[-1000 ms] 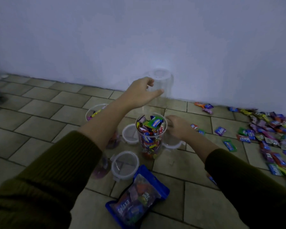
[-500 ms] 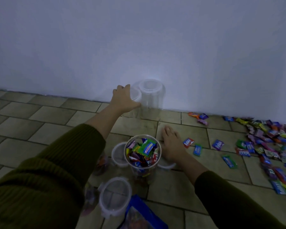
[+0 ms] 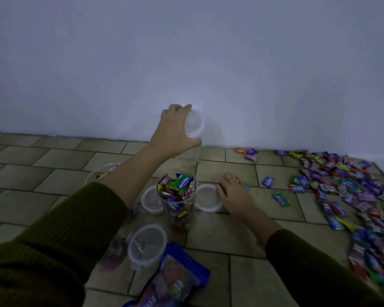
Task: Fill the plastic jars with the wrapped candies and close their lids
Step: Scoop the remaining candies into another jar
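Observation:
My left hand point(image 3: 174, 131) reaches to the wall and grips the white-lidded top of an empty clear jar point(image 3: 187, 157), fingers curled over the lid's rim. An open jar point(image 3: 177, 191) packed to the brim with wrapped candies stands in the middle. My right hand point(image 3: 233, 193) lies flat on the floor tiles, its fingers at the right edge of a loose white lid point(image 3: 206, 199). A second loose lid point(image 3: 150, 201) sits left of the full jar. A lidded jar point(image 3: 146, 244) stands nearer to me.
A large spread of wrapped candies point(image 3: 353, 196) covers the tiles on the right, with loose ones point(image 3: 268, 181) nearer my right hand. A blue candy bag point(image 3: 175, 282) lies at the bottom. Another open jar point(image 3: 102, 171) is half hidden behind my left arm. The wall is close behind.
My left hand has shifted from the side of the empty jars at the wall onto one jar's lidded top and now grips it. My right hand stays on the floor beside the loose lid.

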